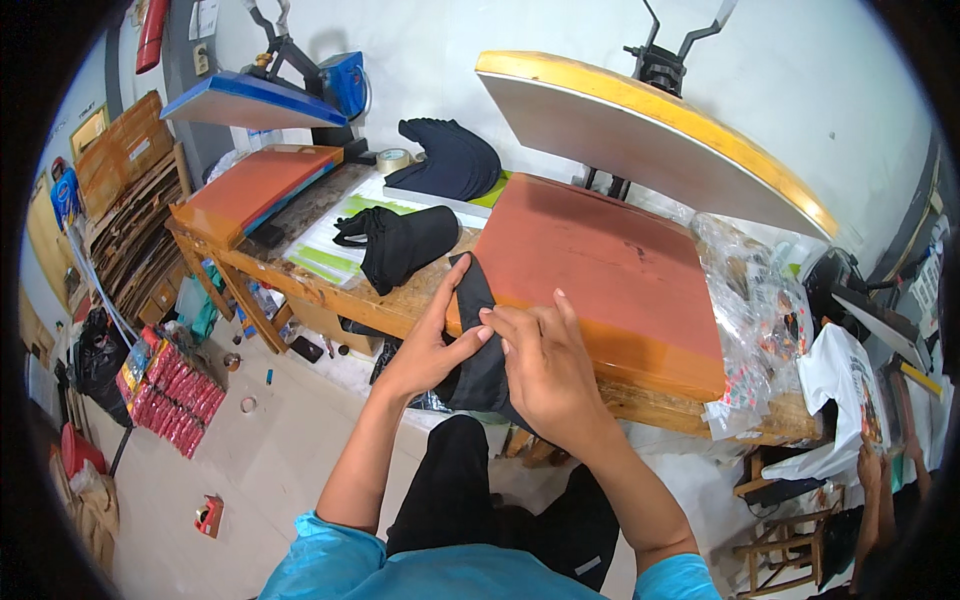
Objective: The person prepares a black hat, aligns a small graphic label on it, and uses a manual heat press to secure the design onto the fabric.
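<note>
A dark fabric piece [475, 290], with a long strip at its top, is held at the front edge of the wooden bench. My left hand [435, 345] grips it from the left, fingertips near its upper end and thumb across it. My right hand [540, 370] is closed on the same fabric from the right, thumb and fingers bent over it beside my left thumb, index finger raised. Just behind them lies the orange-red padded platen [590, 260] of a heat press. A bundled black cloth [405, 250] lies to the left on the bench.
A yellow-edged upper plate [650, 120] is raised above the platen; a blue-edged press [240, 95] stands left. Black curved pieces [445, 160], tape [395, 160] and plastic bags [750, 290] lie on the bench [345, 295]. Cardboard [135, 230] and pink packets [170, 400] are left; a co-worker's arms [870, 480] right.
</note>
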The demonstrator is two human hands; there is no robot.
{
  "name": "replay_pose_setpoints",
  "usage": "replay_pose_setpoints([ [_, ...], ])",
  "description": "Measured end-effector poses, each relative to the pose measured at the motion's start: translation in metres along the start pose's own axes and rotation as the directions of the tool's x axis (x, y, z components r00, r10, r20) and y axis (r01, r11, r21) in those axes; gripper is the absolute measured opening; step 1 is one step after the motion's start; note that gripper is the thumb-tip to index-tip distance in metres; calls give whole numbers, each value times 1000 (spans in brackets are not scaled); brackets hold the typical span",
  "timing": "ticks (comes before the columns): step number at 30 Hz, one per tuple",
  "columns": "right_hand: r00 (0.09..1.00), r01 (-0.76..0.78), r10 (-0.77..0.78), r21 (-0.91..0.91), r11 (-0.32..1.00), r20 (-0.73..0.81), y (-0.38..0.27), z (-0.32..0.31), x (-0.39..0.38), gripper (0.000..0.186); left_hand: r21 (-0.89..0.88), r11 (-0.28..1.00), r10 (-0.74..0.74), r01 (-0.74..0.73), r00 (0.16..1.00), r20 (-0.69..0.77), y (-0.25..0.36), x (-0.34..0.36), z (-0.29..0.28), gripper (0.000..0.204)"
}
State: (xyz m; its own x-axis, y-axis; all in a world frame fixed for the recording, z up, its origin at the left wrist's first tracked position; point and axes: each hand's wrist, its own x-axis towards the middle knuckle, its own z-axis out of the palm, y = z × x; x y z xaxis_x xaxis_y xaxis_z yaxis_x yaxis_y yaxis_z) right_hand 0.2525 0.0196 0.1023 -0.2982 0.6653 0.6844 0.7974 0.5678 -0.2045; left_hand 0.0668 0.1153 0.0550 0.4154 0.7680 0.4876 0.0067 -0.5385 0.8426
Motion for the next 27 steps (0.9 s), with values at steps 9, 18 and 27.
replay_pose_setpoints([
  [9,997,21,-22,5,1000,70,4,-5,2,30,-50,999,-3,6,998,62,-7,8,-9,103],
  [18,998,29,-31,43,999,52,7,-3,3,45,76,997,-38,29,992,118,-9,21,-17,110],
  [27,980,-121,134,95,988,-148,-16,-65,-45,53,97,989,-119,110,989,91,-2,18,-17,109],
])
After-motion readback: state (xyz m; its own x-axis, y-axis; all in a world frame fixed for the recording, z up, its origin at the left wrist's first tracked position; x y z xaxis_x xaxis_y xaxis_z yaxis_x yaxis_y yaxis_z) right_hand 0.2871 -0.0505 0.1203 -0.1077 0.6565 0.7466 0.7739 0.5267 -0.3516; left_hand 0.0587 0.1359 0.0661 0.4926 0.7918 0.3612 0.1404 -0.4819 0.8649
